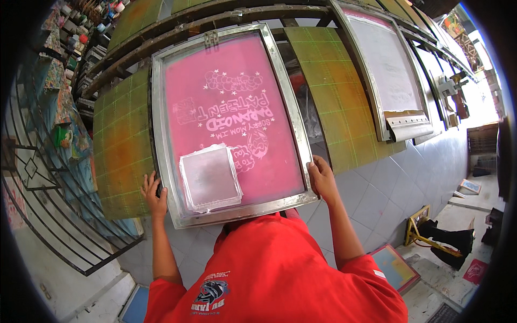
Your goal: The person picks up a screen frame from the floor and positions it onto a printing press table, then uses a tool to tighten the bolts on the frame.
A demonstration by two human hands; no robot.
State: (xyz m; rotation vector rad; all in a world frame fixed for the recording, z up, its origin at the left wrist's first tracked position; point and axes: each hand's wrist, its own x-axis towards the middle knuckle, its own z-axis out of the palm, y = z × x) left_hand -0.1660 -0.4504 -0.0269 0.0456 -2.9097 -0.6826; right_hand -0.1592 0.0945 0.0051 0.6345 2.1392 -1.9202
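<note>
A large screen printing frame (161, 134) with metal edges lies in front of me. Its pink mesh (186, 81) carries pale lettering, stars and line drawings. A grey square patch with white, ragged edges (210, 177) covers the near left corner of the mesh. At the frame's near right side, my right hand (322, 178) is closed on the metal edge. Beside the near left edge is my left hand (155, 196), with fingers apart and the thumb close to the metal; a dark bit shows between thumb and fingers. A hinge clamp (211, 41) sits at the far edge.
Green-brown boards with gridlines flank the frame, one left (121, 145) and one right (336, 102). Farther right, a second screen frame (385, 64) holds a squeegee (406, 125). Black curved railing (59, 253) stands at left. A yellow-framed object (417, 226) rests at lower right.
</note>
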